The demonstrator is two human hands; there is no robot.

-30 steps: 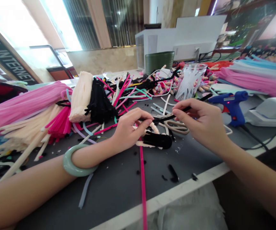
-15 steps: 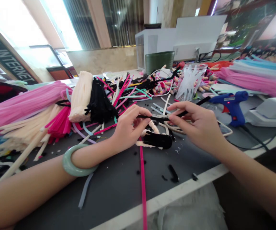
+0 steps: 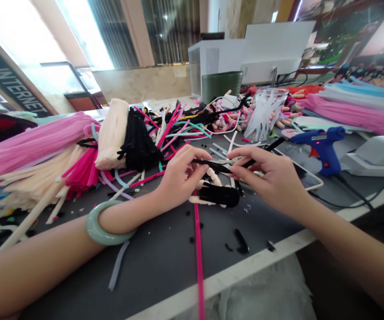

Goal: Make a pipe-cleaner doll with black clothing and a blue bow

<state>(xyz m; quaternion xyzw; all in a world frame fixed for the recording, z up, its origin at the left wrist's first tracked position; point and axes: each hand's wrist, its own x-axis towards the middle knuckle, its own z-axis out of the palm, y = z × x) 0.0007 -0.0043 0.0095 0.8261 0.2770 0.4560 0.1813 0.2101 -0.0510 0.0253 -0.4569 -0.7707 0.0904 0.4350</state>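
The grey work table with its white edge carries a heavy spread of craft stock. Bundled pink chenille stems, a cream bundle and a black bundle lie to the left of the work. A clear plastic cup stands at the far side, and a blue hot glue gun lies on the right beside a phone.

The left hand, with a pale green bangle on its wrist, and the right hand are close together above the table. Both are grasping: the left fingers pinch one end of a thin black stem, and the right fingers pinch it further along. Neither hand is released or clenched into a fist. A small metallic glint shows near the stem's middle; its nature cannot be determined.

The main change is that the right hand has moved left toward the left hand, and the stem now sits more tightly between them. The phone has come into fuller view. The stem is held clear above a black-and-cream fuzzy piece, and a magenta stem lies nearer the edge.
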